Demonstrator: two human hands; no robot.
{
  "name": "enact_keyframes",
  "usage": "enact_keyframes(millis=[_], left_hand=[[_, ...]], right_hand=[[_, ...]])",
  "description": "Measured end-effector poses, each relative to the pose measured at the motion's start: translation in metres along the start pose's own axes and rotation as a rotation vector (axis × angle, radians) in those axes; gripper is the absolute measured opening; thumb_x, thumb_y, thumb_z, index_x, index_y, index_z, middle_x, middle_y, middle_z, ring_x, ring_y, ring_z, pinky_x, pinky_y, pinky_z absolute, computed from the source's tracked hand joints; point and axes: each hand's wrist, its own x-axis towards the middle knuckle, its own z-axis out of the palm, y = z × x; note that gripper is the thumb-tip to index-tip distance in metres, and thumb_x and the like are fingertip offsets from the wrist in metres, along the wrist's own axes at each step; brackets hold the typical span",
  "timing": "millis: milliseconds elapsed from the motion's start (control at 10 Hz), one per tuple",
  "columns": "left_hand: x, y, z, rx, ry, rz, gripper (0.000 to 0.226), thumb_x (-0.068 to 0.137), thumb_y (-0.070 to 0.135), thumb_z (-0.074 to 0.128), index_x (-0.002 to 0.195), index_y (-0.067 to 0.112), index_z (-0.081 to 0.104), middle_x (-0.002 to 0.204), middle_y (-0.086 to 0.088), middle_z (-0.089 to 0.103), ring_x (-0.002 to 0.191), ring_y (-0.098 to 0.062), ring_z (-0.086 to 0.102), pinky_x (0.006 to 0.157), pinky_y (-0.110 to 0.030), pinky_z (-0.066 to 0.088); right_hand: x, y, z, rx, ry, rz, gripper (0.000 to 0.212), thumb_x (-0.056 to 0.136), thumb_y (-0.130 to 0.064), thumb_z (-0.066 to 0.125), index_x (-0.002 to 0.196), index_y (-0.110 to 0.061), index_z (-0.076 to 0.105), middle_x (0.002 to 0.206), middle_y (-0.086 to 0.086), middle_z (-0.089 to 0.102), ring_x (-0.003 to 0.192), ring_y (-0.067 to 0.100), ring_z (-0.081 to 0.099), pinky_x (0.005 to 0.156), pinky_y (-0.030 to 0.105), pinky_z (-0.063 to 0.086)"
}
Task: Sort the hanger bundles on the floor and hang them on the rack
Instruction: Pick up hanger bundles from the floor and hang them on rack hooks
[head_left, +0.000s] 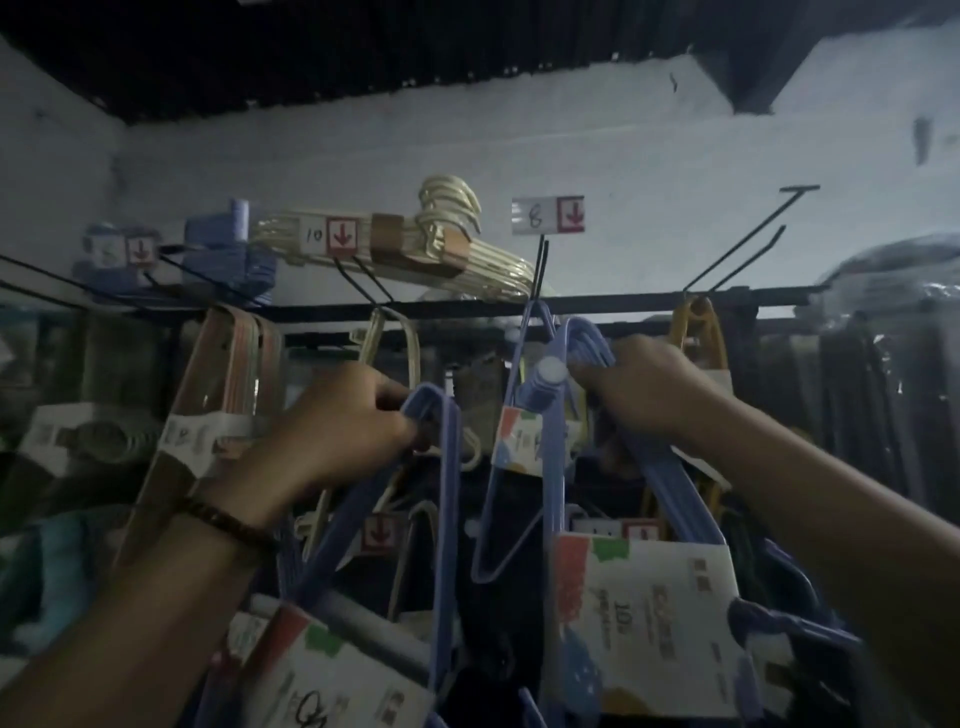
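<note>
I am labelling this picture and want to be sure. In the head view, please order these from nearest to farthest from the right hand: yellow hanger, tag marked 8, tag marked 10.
1. Yellow hanger, on the rack just above the right hand.
2. Tag marked 8, higher up, to the left.
3. Tag marked 10, farthest left.

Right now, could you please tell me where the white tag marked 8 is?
In the head view, the white tag marked 8 sits near centre atop a black wire hook, right of the cream plastic hanger bundle and above the right hand.
</note>
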Motion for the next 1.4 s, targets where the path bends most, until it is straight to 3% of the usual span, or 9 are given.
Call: enact_keyframes(millis=[200, 400, 600, 700, 900, 1100, 1200, 1300, 1400], left_hand=[[0.04, 0.008, -0.026, 0.346, -0.042, 0.167, 0.021, 0.079, 0.014, 0.082, 0.087, 0.032, 0.074, 0.088, 0.01, 0.071, 0.083, -0.012, 0.069, 0.069, -0.036, 0.059], [0.073, 0.021, -0.029, 0.777, 0.118, 0.539, 0.012, 0.086, 0.038, 0.077, 0.096, 0.043, 0.074, 0.106, 0.017, 0.065, 0.098, -0.011, 0.062, 0.072, -0.032, 0.053], [0.095, 0.058, -0.03, 1.063, 0.119, 0.74, 0.034, 0.084, 0.044, 0.073, 0.117, 0.05, 0.073, 0.16, 0.008, 0.04, 0.135, -0.025, 0.039, 0.097, -0.045, 0.048], [0.104, 0.071, -0.032, 1.163, 0.027, 0.656, 0.064, 0.082, 0.032, 0.074, 0.142, 0.049, 0.059, 0.176, 0.009, 0.002, 0.151, -0.031, 0.021, 0.113, -0.054, 0.037], [0.111, 0.073, -0.039, 1.139, -0.043, 0.617, 0.068, 0.084, 0.019, 0.072, 0.144, 0.049, 0.057, 0.17, 0.01, 0.014, 0.147, -0.027, 0.013, 0.12, -0.056, 0.018], [0.132, 0.071, -0.031, 1.114, -0.044, 0.562, 0.071, 0.077, 0.011, 0.072, 0.137, 0.047, 0.059, 0.164, 0.016, -0.042, 0.158, -0.036, -0.019, 0.124, -0.067, 0.005], [0.138, 0.075, -0.035, 1.169, 0.025, 0.547, 0.106, 0.074, 0.02, 0.078, 0.16, 0.053, 0.026, 0.157, 0.008, -0.054, 0.157, -0.037, -0.019, 0.123, -0.069, -0.001], [0.141, 0.077, -0.043, 1.264, 0.078, 0.558, 0.114, 0.074, 0.033, 0.084, 0.164, 0.05, 0.017, 0.159, 0.006, -0.044, 0.153, -0.035, -0.014, 0.123, -0.061, 0.006], [0.144, 0.084, -0.047, 1.317, 0.076, 0.547, 0.08, 0.076, 0.035, 0.084, 0.147, 0.046, 0.049, 0.163, 0.004, -0.04, 0.156, -0.038, -0.021, 0.122, -0.069, -0.002]], right_hand=[[0.015, -0.018, -0.005, 0.19, -0.1, 0.079, 0.032, 0.106, -0.032, 0.056, 0.087, -0.007, 0.063, 0.053, 0.002, 0.068, 0.04, 0.013, 0.062, 0.037, 0.019, 0.044], [0.026, -0.035, -0.017, 0.41, -0.074, 0.013, 0.032, 0.102, -0.027, 0.061, 0.092, 0.003, 0.063, 0.056, 0.009, 0.068, 0.044, 0.025, 0.068, 0.039, 0.024, 0.049], [0.053, -0.05, -0.03, 0.339, -0.036, 0.093, 0.035, 0.1, -0.026, 0.066, 0.098, 0.009, 0.065, 0.068, 0.02, 0.074, 0.052, 0.034, 0.072, 0.044, 0.032, 0.054], [0.064, -0.049, -0.033, 0.183, 0.03, 0.102, 0.035, 0.102, -0.03, 0.061, 0.093, 0.004, 0.067, 0.067, 0.014, 0.074, 0.044, 0.024, 0.068, 0.04, 0.023, 0.049], [0.078, -0.04, -0.034, -0.109, 0.102, 0.064, 0.033, 0.104, -0.028, 0.053, 0.072, -0.018, 0.05, 0.071, 0.001, 0.058, 0.054, 0.011, 0.056, 0.045, 0.023, 0.04], [0.087, -0.043, -0.03, -0.1, 0.086, 0.011, 0.028, 0.105, -0.036, 0.053, 0.097, -0.01, 0.059, 0.085, 0.007, 0.057, 0.09, 0.029, 0.057, 0.078, 0.035, 0.045], [0.089, -0.05, -0.036, -0.128, 0.091, 0.032, 0.035, 0.112, -0.031, 0.04, 0.126, -0.01, 0.062, 0.12, 0.02, 0.06, 0.111, 0.035, 0.062, 0.079, 0.032, 0.041], [0.088, -0.057, -0.044, -0.206, 0.051, 0.017, 0.038, 0.112, -0.025, 0.037, 0.139, -0.007, 0.057, 0.125, 0.019, 0.058, 0.119, 0.037, 0.061, 0.075, 0.03, 0.041], [0.1, -0.061, -0.051, -0.067, 0.112, 0.009, 0.033, 0.107, -0.031, 0.051, 0.116, -0.004, 0.066, 0.091, 0.009, 0.063, 0.089, 0.029, 0.065, 0.056, 0.027, 0.041]])
